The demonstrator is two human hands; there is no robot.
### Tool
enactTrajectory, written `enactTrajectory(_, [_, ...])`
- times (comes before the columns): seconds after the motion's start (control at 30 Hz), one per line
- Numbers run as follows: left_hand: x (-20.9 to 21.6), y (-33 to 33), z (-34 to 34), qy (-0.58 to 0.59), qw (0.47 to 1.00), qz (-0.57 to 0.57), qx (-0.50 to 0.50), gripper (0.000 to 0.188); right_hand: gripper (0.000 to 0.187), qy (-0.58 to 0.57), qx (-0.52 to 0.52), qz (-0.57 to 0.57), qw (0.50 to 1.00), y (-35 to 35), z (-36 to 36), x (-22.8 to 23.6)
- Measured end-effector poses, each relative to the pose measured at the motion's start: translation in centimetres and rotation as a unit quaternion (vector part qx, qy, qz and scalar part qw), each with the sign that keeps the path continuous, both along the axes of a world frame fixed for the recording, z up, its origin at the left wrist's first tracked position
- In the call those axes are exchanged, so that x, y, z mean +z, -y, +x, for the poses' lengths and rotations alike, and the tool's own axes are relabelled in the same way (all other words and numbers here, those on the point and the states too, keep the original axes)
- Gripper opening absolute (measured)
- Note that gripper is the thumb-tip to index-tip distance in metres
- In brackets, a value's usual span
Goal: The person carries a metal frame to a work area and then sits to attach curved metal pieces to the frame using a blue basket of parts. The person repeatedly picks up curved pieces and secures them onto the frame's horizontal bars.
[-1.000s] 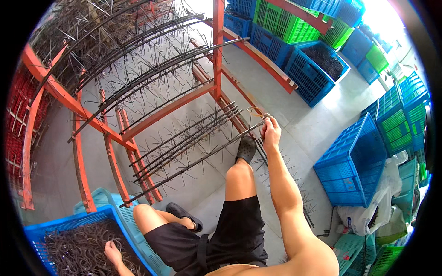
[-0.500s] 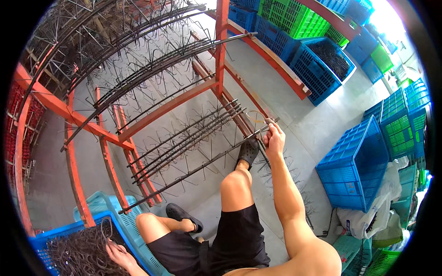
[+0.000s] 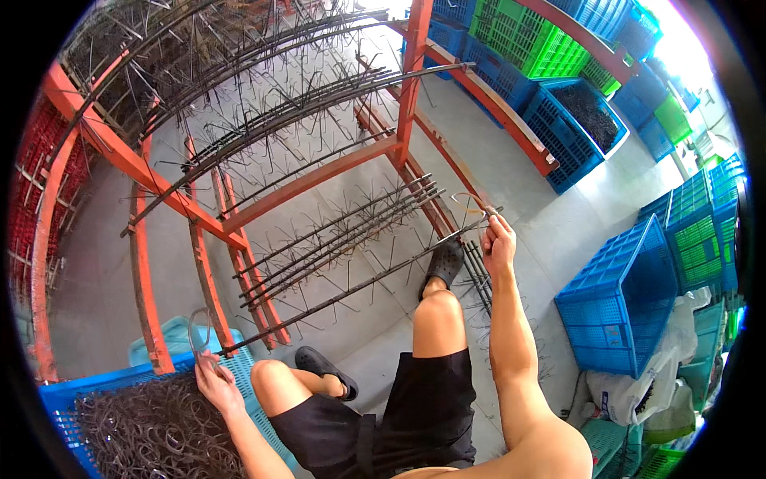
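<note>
My left hand is closed on a thin curved strip, which stands up as a narrow loop. It is just above the edge of a blue crate heaped with dark curved strips. My right hand is pinched at the far right end of a long spiked rod. A thin brownish curved strip sticks out by those fingertips. What exactly lies between the right fingers is too small to make out. The rod slopes across in front of my knees, its near left end by the crate.
An orange metal rack with several spiked rods stands ahead. More spiked rods lie low behind the front one. A light-blue crate adjoins the left crate. On the right are a tipped blue crate, white sacks and stacked crates.
My left hand has risen from the heap to the crate's far edge, lifting a curved strip. My right hand stays at the rod's end. The whole view has shifted slightly.
</note>
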State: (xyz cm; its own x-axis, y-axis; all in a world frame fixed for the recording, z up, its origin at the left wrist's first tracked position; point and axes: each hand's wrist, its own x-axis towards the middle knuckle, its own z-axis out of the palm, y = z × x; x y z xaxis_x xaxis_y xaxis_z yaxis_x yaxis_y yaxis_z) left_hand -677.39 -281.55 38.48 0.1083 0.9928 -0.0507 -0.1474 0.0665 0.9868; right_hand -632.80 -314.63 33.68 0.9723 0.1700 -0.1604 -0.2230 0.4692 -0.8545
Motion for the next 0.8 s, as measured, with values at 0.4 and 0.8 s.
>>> enactTrajectory(0.4, [-1.2, -0.4, 3.6, -0.113, 0.984, -0.101, -0.089, 0.029, 0.02, -0.008, -0.016, -0.051, 0.999, -1.0, 0.2, 0.7])
enactTrajectory(0.8, [-1.6, 2.9, 3.1, -0.005, 0.995, -0.051, -0.084, 0.025, 0.022, -0.006, 0.005, 0.017, 1.0, 0.2, -0.1, 0.1])
